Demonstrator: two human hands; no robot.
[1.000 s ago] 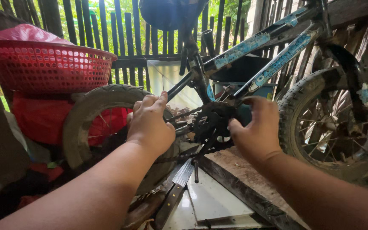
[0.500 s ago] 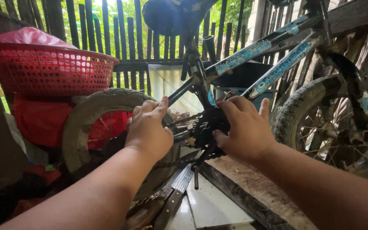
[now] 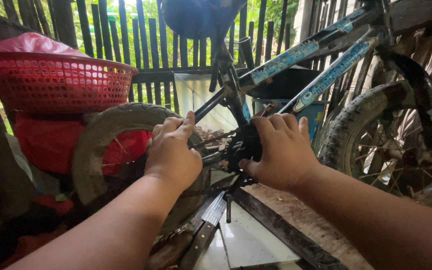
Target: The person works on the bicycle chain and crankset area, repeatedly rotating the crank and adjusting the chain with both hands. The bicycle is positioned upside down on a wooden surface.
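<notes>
Daylight comes from behind the fence (image 3: 141, 45), where the green beyond is washed out nearly white between the dark slats. That backlight leaves everything on the near side of the fence dim: the saddle (image 3: 198, 17) above is almost a silhouette, and the lower left corner sinks into deep shadow with little detail. The basket (image 3: 51, 82) left of the fence's middle glows a saturated red where light passes through it. Both hands, left hand (image 3: 172, 155) and right hand (image 3: 282, 152), are softly and evenly lit, without hard shadows. A pale glare lies on the tile (image 3: 248, 240) below them. Forearms at the bottom edge look soft and stretched by wide-angle distortion.
</notes>
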